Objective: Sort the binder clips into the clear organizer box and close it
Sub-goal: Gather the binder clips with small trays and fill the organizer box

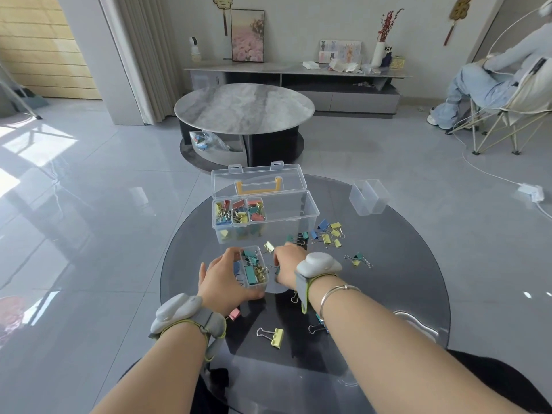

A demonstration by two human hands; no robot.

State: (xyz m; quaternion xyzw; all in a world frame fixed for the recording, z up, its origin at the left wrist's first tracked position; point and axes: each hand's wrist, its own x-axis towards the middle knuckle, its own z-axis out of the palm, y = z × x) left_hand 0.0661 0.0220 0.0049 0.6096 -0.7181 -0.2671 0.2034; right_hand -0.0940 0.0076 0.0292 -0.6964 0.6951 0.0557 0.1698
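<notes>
Round smoked-glass table (403,264) on glossy grey tiles — left hand (222,282) grips a small clip bin (254,268); right hand (286,265) pinches a clip, scattered binder clips (328,233) nearby.

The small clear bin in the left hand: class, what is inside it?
The small clear bin holds teal, blue and gold binder clips. The left hand covers its near-left side, so the contents there cannot be seen.

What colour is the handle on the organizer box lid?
Yellow-orange handle on the open lid, clearest in the head view.
</notes>
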